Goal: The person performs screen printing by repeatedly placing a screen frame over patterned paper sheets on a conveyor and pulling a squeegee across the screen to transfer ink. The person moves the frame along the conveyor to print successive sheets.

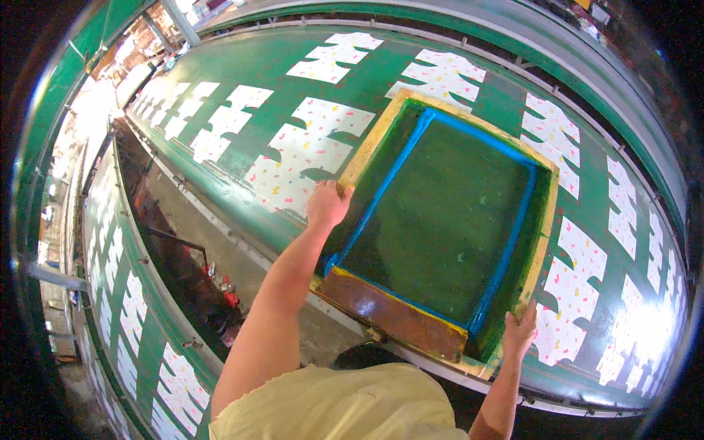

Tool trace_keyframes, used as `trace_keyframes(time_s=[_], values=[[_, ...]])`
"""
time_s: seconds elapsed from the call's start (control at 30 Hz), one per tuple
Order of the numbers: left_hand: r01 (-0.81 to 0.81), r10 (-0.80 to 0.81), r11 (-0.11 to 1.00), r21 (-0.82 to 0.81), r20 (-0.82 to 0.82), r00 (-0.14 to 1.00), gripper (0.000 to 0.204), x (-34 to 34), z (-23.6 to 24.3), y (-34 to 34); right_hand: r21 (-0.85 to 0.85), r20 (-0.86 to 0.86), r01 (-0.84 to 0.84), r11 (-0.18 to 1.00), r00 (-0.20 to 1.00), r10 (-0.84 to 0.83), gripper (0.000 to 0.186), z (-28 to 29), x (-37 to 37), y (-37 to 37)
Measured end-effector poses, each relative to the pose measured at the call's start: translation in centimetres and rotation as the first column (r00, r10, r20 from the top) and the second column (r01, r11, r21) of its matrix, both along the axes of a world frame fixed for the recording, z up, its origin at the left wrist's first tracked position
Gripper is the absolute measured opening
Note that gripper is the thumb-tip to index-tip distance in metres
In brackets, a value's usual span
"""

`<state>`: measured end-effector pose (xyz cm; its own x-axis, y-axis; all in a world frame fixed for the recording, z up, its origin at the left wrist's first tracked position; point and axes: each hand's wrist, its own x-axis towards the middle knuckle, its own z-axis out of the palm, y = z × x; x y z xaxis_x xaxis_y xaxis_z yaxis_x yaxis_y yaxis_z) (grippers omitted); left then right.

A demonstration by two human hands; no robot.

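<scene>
A large wooden-framed printing screen (pixel 447 220) with dark green mesh and blue bands inside its edges is held tilted over the long green table (pixel 242 158). My left hand (pixel 328 204) is closed on its left wooden rail, and my right hand (pixel 521 330) grips the right rail near the lower corner. Along the screen's near end lies a brown board (pixel 389 312) with yellow along its upper edge. White cut fabric pieces (pixel 312 147) with small pink and yellow prints lie flat on the table around the screen, which partly covers one at its far edge.
Rows of similar fabric pieces (pixel 565 293) continue to the right, where glare washes some out. A metal rail (pixel 213 231) edges the table. Beyond a dark gap on the left stands another green table (pixel 150 293) with more pieces. A post (pixel 180 22) rises at the far left.
</scene>
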<state>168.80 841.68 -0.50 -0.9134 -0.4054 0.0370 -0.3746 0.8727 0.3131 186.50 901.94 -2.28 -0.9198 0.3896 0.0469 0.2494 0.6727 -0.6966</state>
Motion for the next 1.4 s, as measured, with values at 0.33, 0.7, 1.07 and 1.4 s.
trace_keyframes(time_s=[0.33,0.7,1.07,1.4], values=[[0.105,-0.100,0.993,0.057,-0.084,0.991,0.060,-0.4,-2.4,-2.3,-0.014,-0.078,0.046,0.999,0.996,-0.047,0.072,0.0,-4.8,-1.6],[0.229,-0.173,0.852,0.470,-0.160,0.972,0.034,-4.1,-3.2,-8.4,0.117,0.055,0.106,0.987,0.992,-0.114,0.060,9.7,-4.8,-1.1],[0.257,-0.171,0.904,0.343,-0.260,0.950,0.035,-1.3,-1.2,16.8,0.122,-0.049,0.257,0.959,0.966,-0.253,0.062,7.2,-2.4,21.0],[0.179,-0.078,0.832,0.526,-0.209,0.975,0.040,5.9,-2.1,40.1,0.077,0.005,0.357,0.931,0.933,-0.359,0.074,3.6,3.2,41.7]])
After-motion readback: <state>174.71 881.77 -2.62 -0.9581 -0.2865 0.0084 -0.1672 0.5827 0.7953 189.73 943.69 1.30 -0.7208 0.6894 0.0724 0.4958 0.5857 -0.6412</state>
